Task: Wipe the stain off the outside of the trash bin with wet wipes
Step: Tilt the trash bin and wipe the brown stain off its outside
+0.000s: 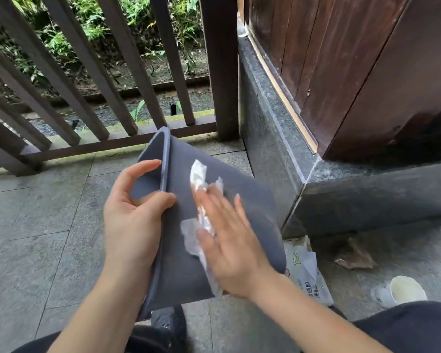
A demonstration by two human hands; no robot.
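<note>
A dark grey trash bin [250, 197] lies tipped on its side in the middle of the view, its open mouth facing left. My left hand [130, 217] grips the bin's rim, thumb on the outside and fingers curled inside the mouth. My right hand [229, 238] lies flat on the bin's outer wall and presses a crumpled white wet wipe [197, 174] against it. The wipe sticks out above and to the left of my fingers. Any stain under the hand and wipe is hidden.
A white wet wipes pack [307, 271] lies on the stone floor to the right of the bin. A paper cup [406, 290] and a brown scrap [355, 258] sit further right. A wooden railing [127, 72] stands behind, and a stone ledge [273, 138] with a wooden door at right.
</note>
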